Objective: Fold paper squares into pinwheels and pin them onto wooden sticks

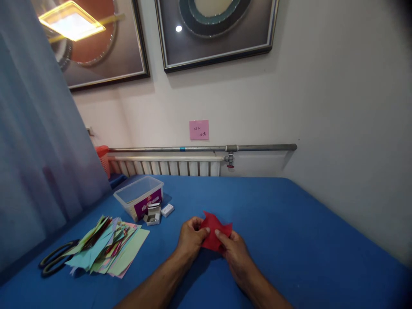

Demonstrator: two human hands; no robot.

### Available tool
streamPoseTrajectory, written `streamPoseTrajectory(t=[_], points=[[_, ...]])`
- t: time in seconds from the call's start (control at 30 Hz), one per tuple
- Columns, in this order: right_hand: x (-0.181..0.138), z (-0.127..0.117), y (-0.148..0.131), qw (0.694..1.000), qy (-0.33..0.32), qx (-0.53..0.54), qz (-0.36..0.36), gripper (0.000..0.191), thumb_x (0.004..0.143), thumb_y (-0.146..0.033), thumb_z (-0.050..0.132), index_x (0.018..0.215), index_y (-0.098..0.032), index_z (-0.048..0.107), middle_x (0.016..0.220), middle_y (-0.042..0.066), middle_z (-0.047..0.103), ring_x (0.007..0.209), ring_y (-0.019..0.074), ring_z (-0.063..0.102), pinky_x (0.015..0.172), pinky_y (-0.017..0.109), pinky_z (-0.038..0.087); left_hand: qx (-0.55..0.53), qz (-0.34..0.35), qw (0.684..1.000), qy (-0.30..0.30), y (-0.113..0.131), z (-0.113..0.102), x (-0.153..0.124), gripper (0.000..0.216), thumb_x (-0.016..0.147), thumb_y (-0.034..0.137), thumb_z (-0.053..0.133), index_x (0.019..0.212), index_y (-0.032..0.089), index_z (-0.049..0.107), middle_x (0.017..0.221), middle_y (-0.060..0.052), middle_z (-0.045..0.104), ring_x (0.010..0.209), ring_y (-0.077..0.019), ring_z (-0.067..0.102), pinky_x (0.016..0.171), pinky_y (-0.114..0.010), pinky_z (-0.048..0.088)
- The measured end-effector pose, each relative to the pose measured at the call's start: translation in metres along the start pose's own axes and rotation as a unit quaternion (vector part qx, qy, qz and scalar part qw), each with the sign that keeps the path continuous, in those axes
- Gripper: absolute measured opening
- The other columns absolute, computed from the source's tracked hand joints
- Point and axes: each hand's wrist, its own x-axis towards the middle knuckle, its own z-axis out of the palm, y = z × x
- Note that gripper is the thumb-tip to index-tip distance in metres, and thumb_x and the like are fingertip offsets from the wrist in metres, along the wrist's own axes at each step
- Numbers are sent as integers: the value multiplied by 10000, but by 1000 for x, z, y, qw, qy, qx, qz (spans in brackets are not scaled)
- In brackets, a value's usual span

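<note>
The left hand [192, 237] and right hand [236, 253] each have a pinched grip on a red sheet [213, 237], over the blue tabletop [270, 223]. Leftward, scissors [54, 260] lie partly beneath loose coloured papers [107, 249]; beyond are an open carton [153, 214], a small white box [168, 210] and a clear plastic tub [143, 209].

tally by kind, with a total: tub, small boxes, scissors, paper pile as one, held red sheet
Tub: 1
Small boxes: 2
Scissors: 1
Paper pile: 1
Held red sheet: 1
Total: 6
</note>
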Motion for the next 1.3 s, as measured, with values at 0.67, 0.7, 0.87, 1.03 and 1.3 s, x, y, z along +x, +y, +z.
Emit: streamPoseTrajectory(t=[0.67, 0.7, 0.87, 1.03, 1.3], points=[[-5, 1, -8, 1000, -9, 1, 1, 299, 727, -520, 813, 788, -235, 745, 712, 26, 741, 614, 200, 635, 608, 304, 457, 273, 225, 931, -92, 13, -9, -12, 168, 841, 194, 590, 843, 178, 758, 805, -31, 693, 769, -160, 608, 739, -271, 439], [-5, 0, -8, 1000, -7, -1, -1, 290, 732, -512, 810, 776, -234, 740, 699, 24, 736, 613, 201, 633, 604, 302, 453, 275, 225, 930, -97, 13, -9, -12, 171, 855, 206, 586, 831, 178, 753, 802, -31, 693, 774, -160, 609, 744, -272, 439], [-6, 0, -8, 1000, -12, 2, -3, 308, 733, -518, 807, 740, -222, 720, 678, 28, 729, 638, 213, 645, 612, 302, 462, 275, 215, 933, -82, 13, -8, -10, 181, 867, 227, 584, 771, 177, 729, 769, -29, 681, 765, -163, 603, 741, -277, 438], [-8, 4, -10, 1000, -18, -1, -8, 305, 717, -506, 816, 764, -219, 725, 702, 29, 737, 638, 211, 653, 610, 302, 481, 280, 203, 936, -62, 11, -8, -8, 145, 825, 186, 597, 754, 179, 724, 757, -21, 677, 748, -158, 602, 727, -275, 440], [1, -3, -3, 999, 20, -20, -20, 297, 645, -356, 868, 884, -219, 756, 721, 18, 753, 640, 205, 675, 650, 318, 508, 248, 166, 953, -44, 9, -3, -9, 111, 790, 220, 626, 763, 182, 727, 771, -19, 682, 733, -148, 593, 700, -258, 445]])
